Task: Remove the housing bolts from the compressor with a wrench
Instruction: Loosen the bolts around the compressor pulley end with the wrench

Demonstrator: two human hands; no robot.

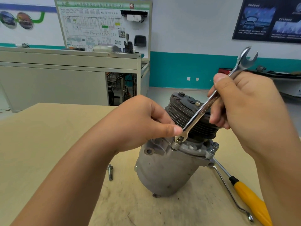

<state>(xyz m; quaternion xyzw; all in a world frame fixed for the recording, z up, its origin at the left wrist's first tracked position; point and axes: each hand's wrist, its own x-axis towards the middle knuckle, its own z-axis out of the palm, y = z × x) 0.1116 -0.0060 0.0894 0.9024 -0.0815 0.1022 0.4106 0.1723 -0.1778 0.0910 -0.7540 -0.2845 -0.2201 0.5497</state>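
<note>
Right hand [247, 108] grips shiny wrench [206, 108] on grey compressor [162, 168] bolt [178, 141].

Table [48, 144]: compressor [162, 173], bolt [110, 172], screwdriver [247, 196]

The wrench [211, 101] covers most of the bolt [178, 141] it sits on, and the right hand [247, 110] hides its mid-shaft. The left hand [140, 123] conceals the pulley's [192, 118] left side. The screwdriver's [247, 196] yellow handle runs off the bottom edge. The wall board's [101, 25] writing is too blurred to read.
</note>
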